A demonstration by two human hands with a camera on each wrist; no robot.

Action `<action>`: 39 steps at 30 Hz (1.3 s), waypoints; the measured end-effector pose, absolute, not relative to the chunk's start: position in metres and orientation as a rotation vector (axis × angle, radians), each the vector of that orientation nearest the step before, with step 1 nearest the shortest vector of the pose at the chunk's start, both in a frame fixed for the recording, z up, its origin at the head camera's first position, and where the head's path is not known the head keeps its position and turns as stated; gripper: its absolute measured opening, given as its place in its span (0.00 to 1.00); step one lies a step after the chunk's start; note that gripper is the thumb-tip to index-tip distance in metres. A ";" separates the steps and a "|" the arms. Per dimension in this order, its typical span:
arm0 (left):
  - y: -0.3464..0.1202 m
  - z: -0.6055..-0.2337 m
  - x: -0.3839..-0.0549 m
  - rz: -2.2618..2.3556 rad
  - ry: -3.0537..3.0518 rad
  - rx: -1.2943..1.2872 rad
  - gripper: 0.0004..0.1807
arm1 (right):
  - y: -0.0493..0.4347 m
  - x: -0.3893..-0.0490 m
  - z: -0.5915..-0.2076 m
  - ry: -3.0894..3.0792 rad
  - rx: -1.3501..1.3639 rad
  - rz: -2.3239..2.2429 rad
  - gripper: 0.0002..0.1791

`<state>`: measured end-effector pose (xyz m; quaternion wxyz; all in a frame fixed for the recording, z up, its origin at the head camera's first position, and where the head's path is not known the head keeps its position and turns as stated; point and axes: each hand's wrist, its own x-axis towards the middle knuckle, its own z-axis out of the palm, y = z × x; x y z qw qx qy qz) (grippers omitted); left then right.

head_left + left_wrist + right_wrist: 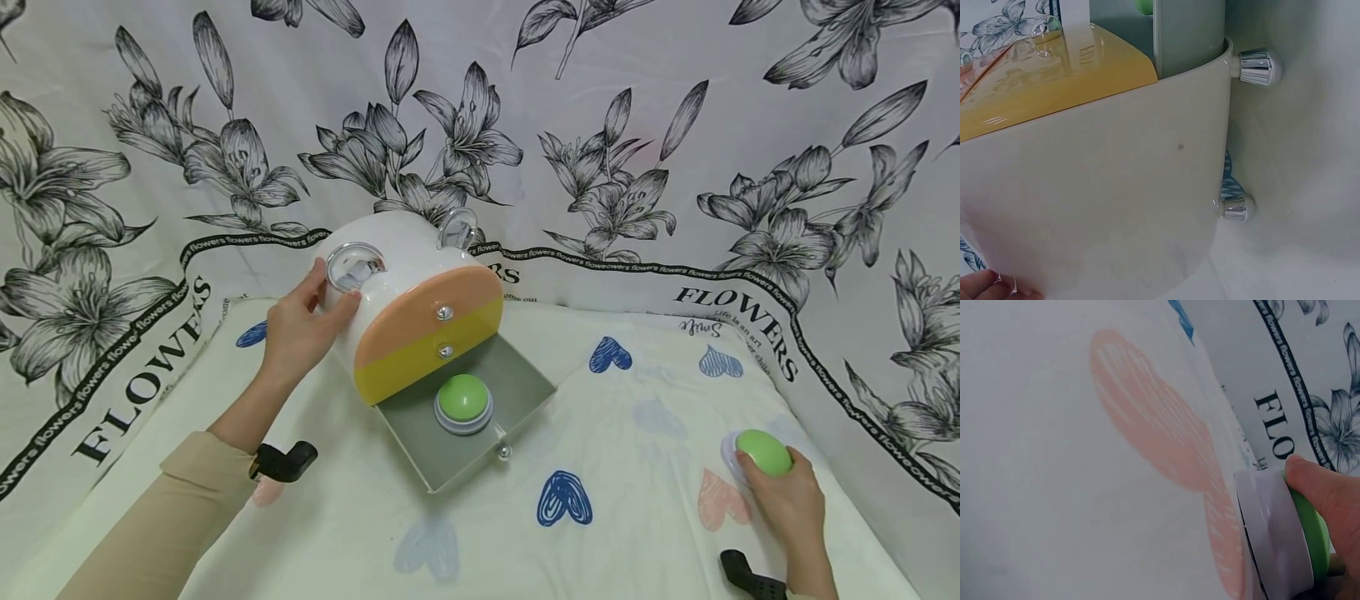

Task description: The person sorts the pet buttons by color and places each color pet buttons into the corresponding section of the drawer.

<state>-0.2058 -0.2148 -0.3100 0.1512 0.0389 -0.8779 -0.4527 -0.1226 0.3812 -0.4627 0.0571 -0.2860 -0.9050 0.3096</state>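
A white, rounded storage box (390, 242) with drawers has an orange front, a yellow front and clear round ear shapes on top. Its lowest, grey-green drawer (513, 367) is pulled out, and a green push button (463, 397) on a white base sits inside. My left hand (303, 321) grips the box by its left ear, thumb toward the front; in the left wrist view its fingertips (985, 286) show at the lower left. Over at the right, my right hand (793, 500) holds a second green push button (765, 452), tilted, with its white base (1275, 531) facing away from the palm.
A white cloth (630, 500) printed with blue and pink hearts covers the surface. Behind it hangs a flower-printed curtain (570, 50) with a lettered black band. Round silver knobs stick out from the drawers, one knob (503, 452) on the open drawer's front.
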 end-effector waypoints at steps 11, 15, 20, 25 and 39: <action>-0.214 -0.309 -0.205 -1.282 -2.518 0.096 0.43 | 0.371 -0.130 -0.458 -2.725 -0.839 0.973 0.51; -0.214 -0.309 -0.204 -1.280 -2.516 0.100 0.42 | 0.359 -0.136 -0.451 -2.729 -0.786 0.981 0.51; -0.214 -0.309 -0.204 -1.282 -2.510 0.093 0.41 | 0.336 -0.142 -0.438 -2.742 -0.678 1.005 0.50; -0.215 -0.309 -0.204 -1.286 -2.510 0.082 0.41 | 0.309 -0.147 -0.422 -2.765 -0.542 1.020 0.52; -0.214 -0.310 -0.206 -1.274 -2.523 0.106 0.42 | 0.244 -0.166 -0.394 -2.728 -0.038 0.960 0.46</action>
